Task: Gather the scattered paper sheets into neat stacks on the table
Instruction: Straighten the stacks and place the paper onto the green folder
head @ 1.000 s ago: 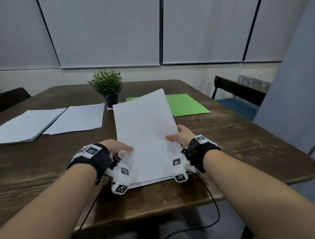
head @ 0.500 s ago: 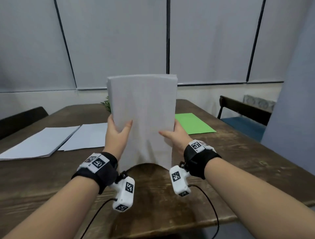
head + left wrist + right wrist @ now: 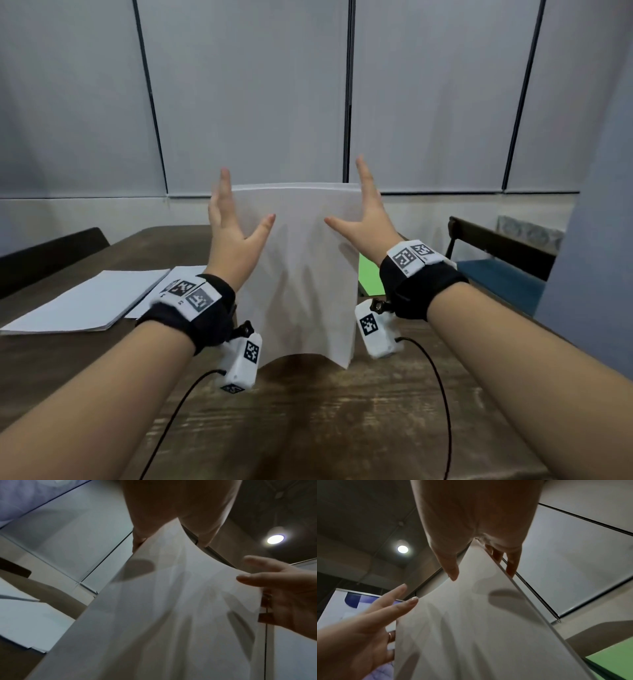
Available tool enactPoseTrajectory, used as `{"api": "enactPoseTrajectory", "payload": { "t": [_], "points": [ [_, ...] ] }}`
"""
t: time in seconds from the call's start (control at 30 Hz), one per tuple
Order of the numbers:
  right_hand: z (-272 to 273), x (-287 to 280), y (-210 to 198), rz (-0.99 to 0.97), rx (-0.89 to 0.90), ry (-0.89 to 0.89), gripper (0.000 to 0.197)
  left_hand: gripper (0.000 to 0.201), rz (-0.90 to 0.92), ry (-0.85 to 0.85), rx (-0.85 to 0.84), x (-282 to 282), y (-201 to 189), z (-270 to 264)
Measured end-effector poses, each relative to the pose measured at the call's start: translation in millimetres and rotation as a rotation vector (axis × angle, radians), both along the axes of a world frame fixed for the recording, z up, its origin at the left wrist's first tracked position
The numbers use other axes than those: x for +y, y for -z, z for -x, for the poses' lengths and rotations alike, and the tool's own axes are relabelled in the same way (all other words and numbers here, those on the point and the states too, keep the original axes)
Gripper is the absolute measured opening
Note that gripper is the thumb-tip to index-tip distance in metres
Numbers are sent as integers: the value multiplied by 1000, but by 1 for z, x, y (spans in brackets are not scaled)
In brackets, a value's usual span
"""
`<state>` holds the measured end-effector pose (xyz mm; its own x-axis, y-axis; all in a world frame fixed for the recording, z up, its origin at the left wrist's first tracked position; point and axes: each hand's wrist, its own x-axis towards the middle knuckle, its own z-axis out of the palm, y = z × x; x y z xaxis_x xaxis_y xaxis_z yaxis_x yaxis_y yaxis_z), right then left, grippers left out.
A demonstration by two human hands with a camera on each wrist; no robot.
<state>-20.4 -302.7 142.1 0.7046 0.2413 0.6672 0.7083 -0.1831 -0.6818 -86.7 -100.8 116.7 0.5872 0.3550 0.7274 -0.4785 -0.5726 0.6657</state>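
A stack of white paper sheets [image 3: 301,274] stands upright on the wooden table [image 3: 308,428], its lower edge bowed against the tabletop. My left hand [image 3: 239,212] flanks its left side, fingers straight and spread, thumb in front of the sheets. My right hand [image 3: 356,212] mirrors it on the right side. In the left wrist view the paper stack [image 3: 163,615] runs between my left hand [image 3: 171,513] and my right hand [image 3: 283,588]. The right wrist view shows the paper stack [image 3: 479,628] below my right hand [image 3: 471,520], with my left hand [image 3: 359,635] open beside it.
Two white stacks [image 3: 85,301] [image 3: 150,294] lie flat at the left of the table. A green sheet [image 3: 370,277] peeks out behind the upright stack. A dark chair [image 3: 496,253] stands at the right and another chair [image 3: 51,257] at the left.
The stack went from lying flat under both hands to standing upright. Since half a second ago both hands slid up its sides and their fingers straightened and spread.
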Motion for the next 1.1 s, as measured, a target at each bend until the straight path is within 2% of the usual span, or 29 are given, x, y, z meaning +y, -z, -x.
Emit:
{"api": "enactPoseTrajectory", "payload": {
  "t": [0.1, 0.2, 0.3, 0.4, 0.5, 0.6, 0.67, 0.77, 0.87, 0.97, 1.0, 1.03, 1.1],
  "points": [
    [-3, 1, -4, 148, -14, 98, 73, 67, -85, -41, 59, -2, -8, -1],
    [-5, 1, 0, 108, -45, 154, 55, 53, -66, -72, 105, 0, -9, -2],
    [-6, 2, 2, 49, -38, 153, 48, 51, -74, -101, 110, 2, -11, -1],
    [-5, 6, 3, 15, 44, 83, 59, 56, -67, -112, 123, 5, -13, -3],
    [-4, 5, 7, -68, 121, -21, 90, 59, -53, -98, 157, 4, -15, 1],
    [-6, 8, 15, -240, 309, -93, 96, 57, -32, -81, 182, 8, -18, 1],
    [-9, 14, 23, -267, 391, -75, 80, 56, -30, -87, 173, 7, -18, 0],
    [-11, 21, 25, -278, 384, -46, 44, 58, -6, -109, 133, 8, -20, -1],
    [-14, 19, 26, -371, 402, -115, 37, 81, 215, -4, 120, 22, -11, -7],
    [-17, 20, 41, -371, 466, -111, 38, 93, 472, 174, 252, 31, 15, -11],
    [-17, 22, 48, -353, 482, -96, 40, 90, 497, 203, 313, 31, 25, -13],
    [-17, 24, 54, -346, 475, -72, 39, 77, 493, 200, 338, 27, 33, -14],
    [-19, 29, 58, -347, 412, -13, 32, 38, 442, 104, 309, 15, 39, -19]
  ]
}}
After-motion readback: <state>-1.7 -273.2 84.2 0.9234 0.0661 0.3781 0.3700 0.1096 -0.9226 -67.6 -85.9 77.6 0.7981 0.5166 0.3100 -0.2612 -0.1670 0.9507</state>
